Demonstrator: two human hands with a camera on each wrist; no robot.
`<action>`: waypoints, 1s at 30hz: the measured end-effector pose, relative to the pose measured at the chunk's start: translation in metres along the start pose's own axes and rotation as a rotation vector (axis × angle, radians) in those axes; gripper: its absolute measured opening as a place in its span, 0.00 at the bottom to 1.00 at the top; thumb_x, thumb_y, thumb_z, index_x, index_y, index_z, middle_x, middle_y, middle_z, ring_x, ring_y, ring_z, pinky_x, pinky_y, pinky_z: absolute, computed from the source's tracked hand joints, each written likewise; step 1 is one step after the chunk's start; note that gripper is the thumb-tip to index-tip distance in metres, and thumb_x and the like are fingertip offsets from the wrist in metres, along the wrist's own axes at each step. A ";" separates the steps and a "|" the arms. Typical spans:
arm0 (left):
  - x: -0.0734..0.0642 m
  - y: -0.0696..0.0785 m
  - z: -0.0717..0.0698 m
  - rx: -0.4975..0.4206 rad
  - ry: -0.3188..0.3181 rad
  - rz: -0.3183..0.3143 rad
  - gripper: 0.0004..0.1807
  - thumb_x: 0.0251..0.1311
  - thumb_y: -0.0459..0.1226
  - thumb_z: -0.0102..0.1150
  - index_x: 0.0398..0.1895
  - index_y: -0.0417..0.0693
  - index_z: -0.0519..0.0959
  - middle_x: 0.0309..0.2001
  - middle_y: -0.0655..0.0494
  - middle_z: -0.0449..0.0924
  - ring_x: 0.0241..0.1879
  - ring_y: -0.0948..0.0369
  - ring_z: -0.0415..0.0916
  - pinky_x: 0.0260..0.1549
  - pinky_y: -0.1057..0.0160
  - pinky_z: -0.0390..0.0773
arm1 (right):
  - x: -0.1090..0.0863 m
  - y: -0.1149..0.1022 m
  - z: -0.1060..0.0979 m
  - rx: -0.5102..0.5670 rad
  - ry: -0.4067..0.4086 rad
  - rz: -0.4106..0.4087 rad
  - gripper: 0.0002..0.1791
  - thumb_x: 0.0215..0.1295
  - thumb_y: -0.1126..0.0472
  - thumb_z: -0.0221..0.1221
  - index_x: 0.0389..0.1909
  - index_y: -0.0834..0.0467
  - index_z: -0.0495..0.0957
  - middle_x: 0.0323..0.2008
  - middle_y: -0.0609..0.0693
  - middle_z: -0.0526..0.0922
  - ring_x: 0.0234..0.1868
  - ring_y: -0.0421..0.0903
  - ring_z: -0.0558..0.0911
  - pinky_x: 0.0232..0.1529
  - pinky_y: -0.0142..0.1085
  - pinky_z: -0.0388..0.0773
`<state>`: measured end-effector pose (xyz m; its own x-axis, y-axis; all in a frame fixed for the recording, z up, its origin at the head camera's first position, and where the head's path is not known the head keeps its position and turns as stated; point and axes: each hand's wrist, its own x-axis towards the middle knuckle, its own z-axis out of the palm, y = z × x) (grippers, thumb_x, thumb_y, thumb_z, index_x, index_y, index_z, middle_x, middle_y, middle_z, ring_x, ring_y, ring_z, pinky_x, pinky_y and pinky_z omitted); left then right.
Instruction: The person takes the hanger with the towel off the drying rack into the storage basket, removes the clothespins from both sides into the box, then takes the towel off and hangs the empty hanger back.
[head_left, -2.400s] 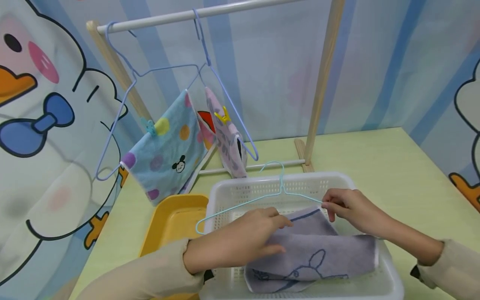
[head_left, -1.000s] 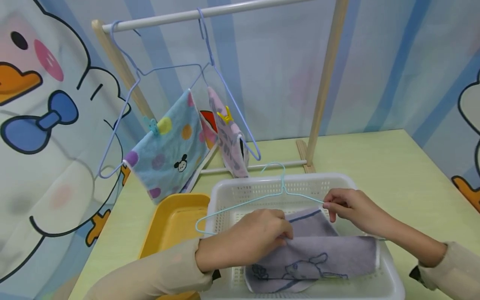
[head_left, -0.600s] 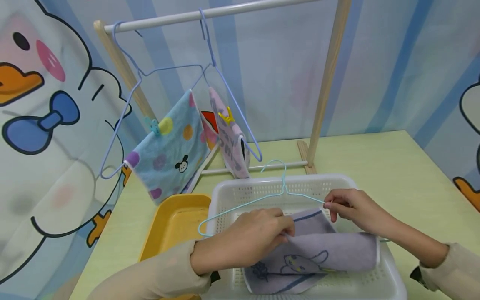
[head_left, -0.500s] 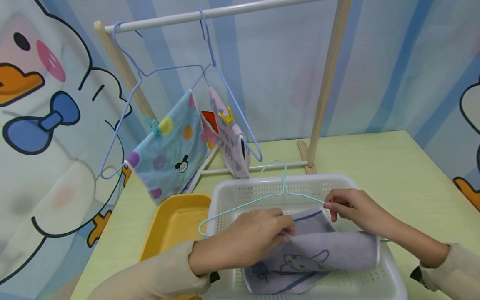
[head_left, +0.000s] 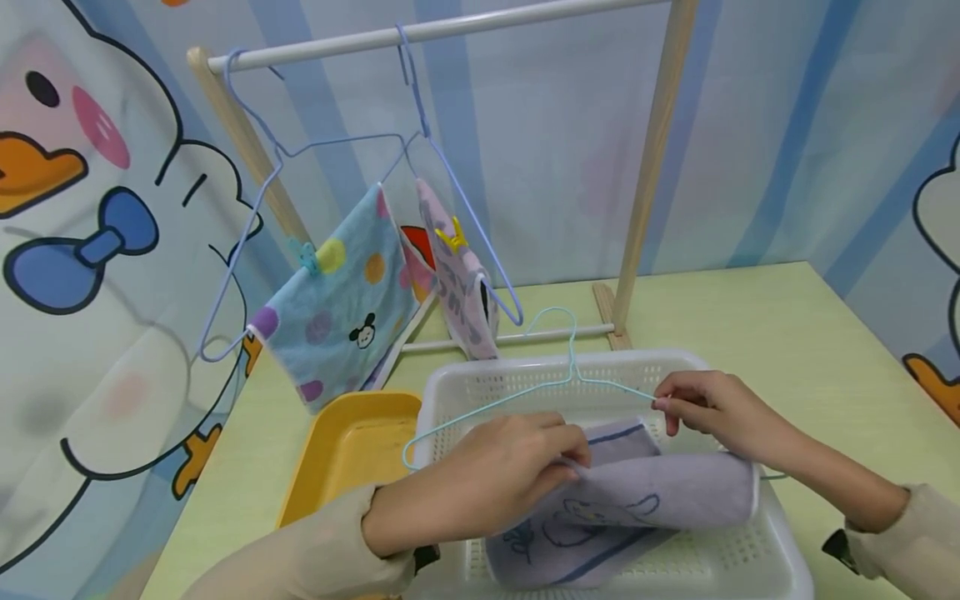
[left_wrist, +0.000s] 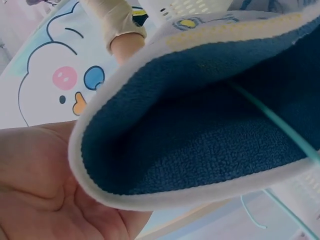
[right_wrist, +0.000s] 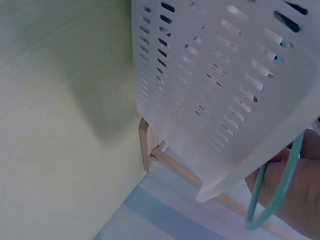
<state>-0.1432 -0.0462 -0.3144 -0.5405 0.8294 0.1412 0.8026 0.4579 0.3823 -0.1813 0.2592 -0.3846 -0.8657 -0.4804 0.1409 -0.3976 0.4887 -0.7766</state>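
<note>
A grey-purple towel (head_left: 675, 492) with a blue line-drawn animal lies folded over the lower bar of a mint-green clothes hanger (head_left: 495, 406), above a white perforated basket (head_left: 453, 375). My left hand (head_left: 487, 475) pinches the upper edge of the towel's fold between thumb and fingers. My right hand (head_left: 716, 417) grips the hanger's right shoulder. In the left wrist view, the hanger bar (left_wrist: 275, 120) runs into the towel's dark blue inner fold (left_wrist: 195, 155), beside my left palm (left_wrist: 45, 185). The hanger's rounded end (right_wrist: 282, 192) shows by the right hand (right_wrist: 300, 187) in the right wrist view.
A yellow tray (head_left: 360, 442) stands left of the basket. Behind, a wood-and-white drying rack (head_left: 652, 167) carries purple-blue hangers (head_left: 247, 221), with a dotted blue towel (head_left: 341, 308) and a pink towel (head_left: 453, 275) clipped on. A cartoon-printed backdrop (head_left: 570, 167) borders the table.
The left fingers, extended over the towel at first, have closed on its edge. The towel's front layer has risen and rolled upward. The hanger has shifted slightly up and right with the right hand.
</note>
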 end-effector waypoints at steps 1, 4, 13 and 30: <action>0.000 0.000 -0.001 -0.005 0.006 0.006 0.02 0.69 0.36 0.61 0.42 0.52 0.81 0.38 0.65 0.78 0.34 0.73 0.72 0.33 0.78 0.70 | 0.000 0.000 0.000 0.003 0.003 0.000 0.07 0.75 0.65 0.54 0.39 0.56 0.80 0.24 0.43 0.80 0.16 0.41 0.66 0.19 0.34 0.67; -0.002 0.001 -0.004 -0.012 0.029 0.028 0.03 0.69 0.36 0.60 0.42 0.51 0.81 0.39 0.63 0.78 0.35 0.72 0.73 0.35 0.78 0.71 | -0.001 0.000 -0.001 0.007 0.009 0.013 0.07 0.76 0.65 0.54 0.39 0.56 0.80 0.24 0.44 0.81 0.16 0.41 0.66 0.19 0.34 0.67; -0.003 0.006 -0.015 0.016 0.121 0.070 0.04 0.69 0.35 0.61 0.43 0.50 0.82 0.40 0.62 0.80 0.39 0.68 0.75 0.41 0.74 0.74 | 0.000 0.002 -0.006 0.011 0.016 0.016 0.07 0.76 0.64 0.54 0.39 0.57 0.80 0.25 0.46 0.81 0.18 0.42 0.68 0.19 0.35 0.67; -0.006 0.014 -0.044 -0.065 0.286 0.128 0.05 0.69 0.32 0.59 0.44 0.49 0.80 0.41 0.62 0.80 0.38 0.70 0.75 0.40 0.74 0.75 | 0.003 0.005 -0.011 0.007 0.027 0.025 0.07 0.76 0.65 0.53 0.41 0.59 0.80 0.25 0.44 0.81 0.21 0.43 0.70 0.22 0.35 0.69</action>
<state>-0.1397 -0.0591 -0.2694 -0.4928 0.7509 0.4397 0.8558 0.3269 0.4010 -0.1893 0.2678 -0.3812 -0.8831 -0.4485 0.1381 -0.3741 0.4951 -0.7842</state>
